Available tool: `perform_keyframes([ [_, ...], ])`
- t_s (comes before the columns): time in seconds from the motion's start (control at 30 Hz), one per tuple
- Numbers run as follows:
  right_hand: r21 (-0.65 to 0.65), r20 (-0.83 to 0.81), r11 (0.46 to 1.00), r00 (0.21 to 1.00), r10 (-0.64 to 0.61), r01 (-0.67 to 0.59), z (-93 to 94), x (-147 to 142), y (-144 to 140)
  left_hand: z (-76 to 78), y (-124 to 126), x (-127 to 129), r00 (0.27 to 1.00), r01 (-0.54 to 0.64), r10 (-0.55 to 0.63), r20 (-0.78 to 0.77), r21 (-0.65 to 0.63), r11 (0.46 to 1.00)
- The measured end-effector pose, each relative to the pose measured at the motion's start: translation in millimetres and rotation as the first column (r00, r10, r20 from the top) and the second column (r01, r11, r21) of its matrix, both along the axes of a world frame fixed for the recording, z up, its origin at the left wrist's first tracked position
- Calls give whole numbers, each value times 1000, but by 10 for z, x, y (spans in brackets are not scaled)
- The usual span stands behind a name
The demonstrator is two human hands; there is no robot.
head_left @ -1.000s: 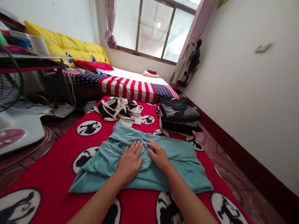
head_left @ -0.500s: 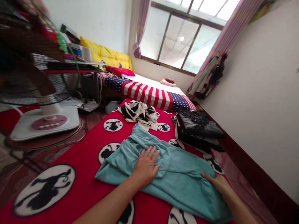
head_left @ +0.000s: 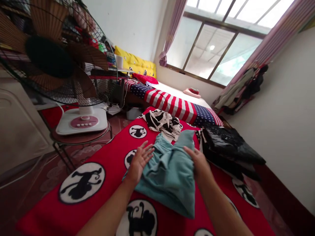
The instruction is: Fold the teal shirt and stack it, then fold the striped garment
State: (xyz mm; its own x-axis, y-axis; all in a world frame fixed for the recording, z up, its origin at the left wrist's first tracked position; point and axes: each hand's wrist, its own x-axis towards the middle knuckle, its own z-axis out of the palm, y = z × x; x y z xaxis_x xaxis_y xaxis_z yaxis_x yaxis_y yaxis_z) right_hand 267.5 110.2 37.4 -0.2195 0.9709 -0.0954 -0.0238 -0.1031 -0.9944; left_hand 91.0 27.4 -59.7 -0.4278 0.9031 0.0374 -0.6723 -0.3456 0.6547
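Teal cloth, a soft garment (head_left: 169,170), lies folded over on the red blanket (head_left: 103,157) with black-and-white round figures, in the middle of the view and just in front of the person. The left hand (head_left: 139,161) is at the left edge of the garment, with the fingers spread and open; it touches the cloth with the palm side, and it grips nothing that I can see. The right hand (head_left: 199,162) is at the right edge of the garment and holds the folded flap there (the fingers curl on the cloth, the thumb is hidden).

Just behind the teal garment lies a black-and-white patterned cloth (head_left: 162,122), crumpled, touching its far end. To the right, near the right hand, is a stack of black folded things (head_left: 231,147). Further back is a mattress with a stars-and-stripes cover (head_left: 177,106), and yellow cushions (head_left: 137,62) against the wall. On the left stands a fan (head_left: 61,62) on a low round stand, well apart from the garment.
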Motion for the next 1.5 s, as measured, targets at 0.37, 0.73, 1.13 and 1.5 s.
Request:
perform_keyframes([
  [0.37,539,448,786,893,38,-304,-933,-11,-387,-166,-75,-359,808,-370,176,-562,-251,894],
  [0.73,656,643,485,764,40,-578,-897,488,-853,522,50,287,251,-173,209,-945,168,970],
  [1.13,389,839,824,528,-132,-412,-1093,307,536,-209,865,312,-358,-238,-116,-927,-29,971],
  [1.5,458,830,842,477,-290,-286,-1438,606,521,-119,936,-75,-147,-265,-99,-984,-58,963],
])
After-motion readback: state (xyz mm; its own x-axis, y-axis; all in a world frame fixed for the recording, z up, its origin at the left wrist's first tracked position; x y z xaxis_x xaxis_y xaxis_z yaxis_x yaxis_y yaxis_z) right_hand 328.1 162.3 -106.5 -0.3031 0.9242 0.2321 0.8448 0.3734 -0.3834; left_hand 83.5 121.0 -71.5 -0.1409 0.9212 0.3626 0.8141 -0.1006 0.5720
